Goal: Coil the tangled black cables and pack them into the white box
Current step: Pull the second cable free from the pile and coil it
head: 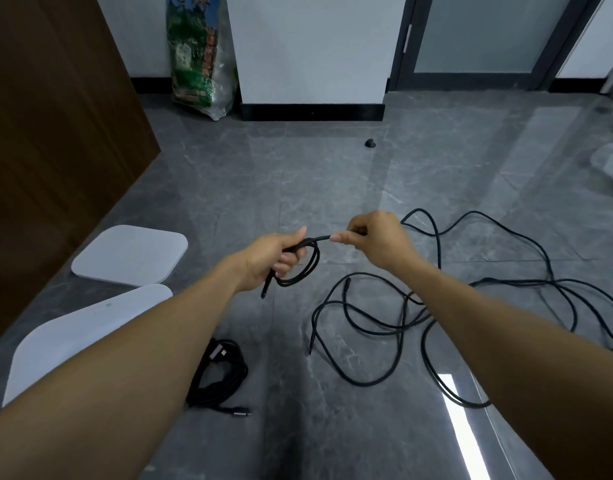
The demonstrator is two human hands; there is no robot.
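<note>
Sprawling across the grey floor [229, 188] to the right, the loose tangle of cables [436, 306] remains uncoiled. Both white box pieces [128, 254] lie to the left with nothing visibly in them, one finished bundle [218, 375] beside them. The left hand [270, 261] grips a small coil [298, 268]; right hand [377, 240] fingers pinch its strand.

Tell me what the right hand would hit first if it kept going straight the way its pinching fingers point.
The right hand points left along the cable it pinches, so it would likely meet the left hand gripping the small coil. Depth looks similar, though one view cannot confirm it.
</note>
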